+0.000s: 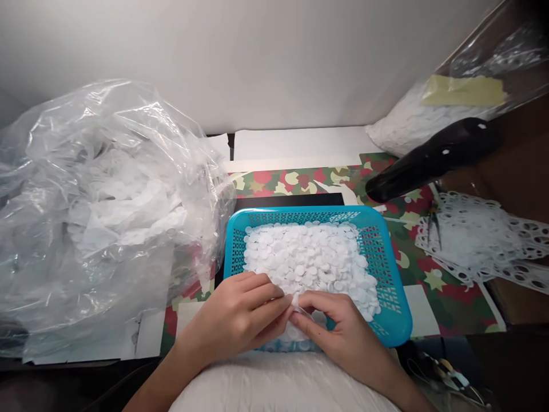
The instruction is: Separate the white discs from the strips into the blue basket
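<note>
White cloth [278,383] lies nearest you, against the front edge of the blue basket [397,274]. Above that edge your left hand [246,306] and right hand [343,320] meet, fingertips of both pinched on a thin white piece [295,305], partly hidden by your fingers. White discs [309,252] fill most of the basket. A clear bag [107,126] covers the left end of the bench [458,315]; punched white sheets [476,240] lie by its right edge.

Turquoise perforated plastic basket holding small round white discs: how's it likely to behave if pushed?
Turquoise basket probably keeps its shape; the rim looks smooth and even. Tipping seems unlikely: it's broad and shallow-looking. White discs may shift, since they lie loosely heaped.
</note>
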Available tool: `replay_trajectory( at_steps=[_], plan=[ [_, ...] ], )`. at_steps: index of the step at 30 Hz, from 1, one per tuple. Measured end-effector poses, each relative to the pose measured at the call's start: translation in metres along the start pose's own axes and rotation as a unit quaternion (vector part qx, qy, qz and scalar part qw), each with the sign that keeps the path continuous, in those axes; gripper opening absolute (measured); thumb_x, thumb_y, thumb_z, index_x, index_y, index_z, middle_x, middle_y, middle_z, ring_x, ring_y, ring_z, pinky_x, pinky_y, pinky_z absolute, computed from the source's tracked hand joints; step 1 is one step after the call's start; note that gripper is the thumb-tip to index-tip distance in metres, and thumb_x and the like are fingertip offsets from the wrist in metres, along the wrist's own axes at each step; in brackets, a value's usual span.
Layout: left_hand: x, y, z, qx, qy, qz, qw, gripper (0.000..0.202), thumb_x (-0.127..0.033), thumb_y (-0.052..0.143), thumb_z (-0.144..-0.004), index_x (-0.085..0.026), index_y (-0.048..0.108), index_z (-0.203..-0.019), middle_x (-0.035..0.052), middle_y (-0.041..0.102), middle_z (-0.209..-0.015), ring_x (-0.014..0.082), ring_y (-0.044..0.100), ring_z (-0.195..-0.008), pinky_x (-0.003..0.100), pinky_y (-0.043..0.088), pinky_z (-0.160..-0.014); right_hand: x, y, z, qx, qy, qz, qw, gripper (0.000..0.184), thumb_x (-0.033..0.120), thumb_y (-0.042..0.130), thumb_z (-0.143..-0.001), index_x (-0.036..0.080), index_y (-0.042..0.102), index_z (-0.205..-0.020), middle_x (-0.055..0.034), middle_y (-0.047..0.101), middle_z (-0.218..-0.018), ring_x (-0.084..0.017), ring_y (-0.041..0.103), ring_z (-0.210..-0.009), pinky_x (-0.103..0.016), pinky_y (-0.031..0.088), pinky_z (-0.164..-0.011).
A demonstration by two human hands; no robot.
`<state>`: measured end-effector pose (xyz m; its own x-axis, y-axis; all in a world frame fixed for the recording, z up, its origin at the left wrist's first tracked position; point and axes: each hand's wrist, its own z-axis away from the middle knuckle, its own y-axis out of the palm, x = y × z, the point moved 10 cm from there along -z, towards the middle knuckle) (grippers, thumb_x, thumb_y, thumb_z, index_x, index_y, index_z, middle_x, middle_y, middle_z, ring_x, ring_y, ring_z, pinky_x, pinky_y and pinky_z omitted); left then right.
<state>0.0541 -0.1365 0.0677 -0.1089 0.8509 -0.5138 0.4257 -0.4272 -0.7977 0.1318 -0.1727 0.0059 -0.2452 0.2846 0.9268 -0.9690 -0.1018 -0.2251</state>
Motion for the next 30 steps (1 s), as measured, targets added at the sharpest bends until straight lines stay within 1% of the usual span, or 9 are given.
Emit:
replay_trajectory(
  at_steps=[3, 6, 10, 15, 19, 22, 24, 27, 30],
  plan=[
    [-0.003, 0.001, -0.002, 0.008, 0.000, -0.024, 1.000, 0.007, -0.011, 0.056, -0.084, -0.014, 0.062, -0.082, 0.0018, 0.064, -0.070, 0.0133, 0.055, -0.061, 0.026, 0.043, -0.053, 0.001, 0.002, 0.002, 0.009, -0.005, 0.012, 1.000, 0.015, 0.018, 0.055, -0.089, 0.019, 0.058, -0.075, 0.0046, 0.060, -0.071, -0.010, 0.054, -0.068, -0.019, 0.040, -0.063],
    [-0.002, -0.001, -0.003, -0.014, -0.007, -0.023, 1.000, 0.010, -0.008, 0.055, -0.081, -0.015, 0.061, -0.077, 0.0013, 0.062, -0.064, 0.0131, 0.052, -0.058, 0.026, 0.040, -0.050, 0.003, 0.003, 0.004, 0.016, -0.011, 0.018, 1.000, 0.017, 0.019, 0.053, -0.091, 0.019, 0.057, -0.074, 0.0046, 0.059, -0.069, -0.010, 0.053, -0.066, -0.019, 0.039, -0.062],
    [0.002, -0.010, 0.002, -0.095, -0.033, 0.008, 0.995, 0.011, -0.003, 0.059, -0.075, -0.014, 0.060, -0.078, 0.0015, 0.061, -0.063, 0.0128, 0.049, -0.056, 0.026, 0.039, -0.050, 0.004, 0.002, 0.007, 0.008, -0.010, 0.005, 1.000, 0.016, 0.025, 0.052, -0.093, 0.020, 0.059, -0.079, 0.0039, 0.057, -0.070, -0.011, 0.051, -0.066, -0.021, 0.038, -0.062],
    [0.015, -0.024, 0.012, -0.189, -0.103, 0.039, 0.976, 0.014, -0.001, 0.063, -0.071, -0.014, 0.060, -0.076, 0.0010, 0.059, -0.064, 0.0113, 0.052, -0.058, 0.024, 0.043, -0.051, 0.000, -0.001, 0.008, -0.004, 0.003, -0.014, 1.000, 0.016, 0.027, 0.052, -0.093, 0.021, 0.063, -0.083, 0.0040, 0.056, -0.070, -0.011, 0.051, -0.066, -0.021, 0.037, -0.062],
    [0.026, -0.046, 0.026, -0.272, -0.165, -0.003, 0.948, 0.016, 0.002, 0.065, -0.067, -0.013, 0.060, -0.069, 0.0008, 0.060, -0.064, 0.0097, 0.054, -0.058, 0.021, 0.044, -0.051, -0.012, -0.003, 0.014, -0.012, 0.031, -0.038, 0.999, 0.016, 0.030, 0.052, -0.093, 0.022, 0.063, -0.084, 0.0028, 0.059, -0.076, -0.012, 0.052, -0.072, -0.021, 0.039, -0.066],
    [0.038, -0.059, 0.040, -0.325, -0.219, -0.037, 0.919, 0.017, 0.002, 0.067, -0.067, -0.014, 0.061, -0.069, -0.0010, 0.060, -0.064, 0.0077, 0.050, -0.054, 0.020, 0.041, -0.047, -0.023, -0.006, 0.020, -0.030, 0.050, -0.055, 0.997, 0.016, 0.032, 0.053, -0.092, 0.022, 0.061, -0.082, 0.0025, 0.058, -0.077, -0.013, 0.052, -0.073, -0.021, 0.040, -0.066],
    [0.039, -0.058, 0.038, -0.312, -0.210, -0.034, 0.926, 0.017, 0.001, 0.069, -0.069, -0.015, 0.063, -0.072, -0.0010, 0.062, -0.066, 0.0075, 0.051, -0.055, 0.020, 0.041, -0.047, -0.028, -0.009, 0.022, -0.048, 0.061, -0.072, 0.994, 0.016, 0.032, 0.054, -0.092, 0.022, 0.060, -0.082, 0.0027, 0.057, -0.078, -0.013, 0.052, -0.074, -0.020, 0.040, -0.067],
    [0.032, -0.041, 0.023, -0.226, -0.145, -0.001, 0.963, 0.016, -0.002, 0.071, -0.071, -0.015, 0.065, -0.079, 0.0004, 0.066, -0.070, 0.0100, 0.057, -0.060, 0.023, 0.046, -0.054, -0.031, -0.012, 0.021, -0.063, 0.070, -0.093, 0.991, 0.014, 0.033, 0.053, -0.092, 0.022, 0.060, -0.086, 0.0022, 0.058, -0.082, -0.013, 0.053, -0.078, -0.020, 0.041, -0.071],
    [0.027, -0.025, 0.012, -0.148, -0.112, 0.013, 0.983, 0.017, -0.008, 0.070, -0.075, -0.015, 0.065, -0.090, 0.0019, 0.067, -0.075, 0.0126, 0.058, -0.066, 0.026, 0.047, -0.058, -0.029, -0.015, 0.016, -0.068, 0.065, -0.102, 0.990, 0.012, 0.032, 0.053, -0.092, 0.023, 0.059, -0.087, 0.0026, 0.057, -0.083, -0.013, 0.053, -0.080, -0.020, 0.042, -0.073]
  ],
)
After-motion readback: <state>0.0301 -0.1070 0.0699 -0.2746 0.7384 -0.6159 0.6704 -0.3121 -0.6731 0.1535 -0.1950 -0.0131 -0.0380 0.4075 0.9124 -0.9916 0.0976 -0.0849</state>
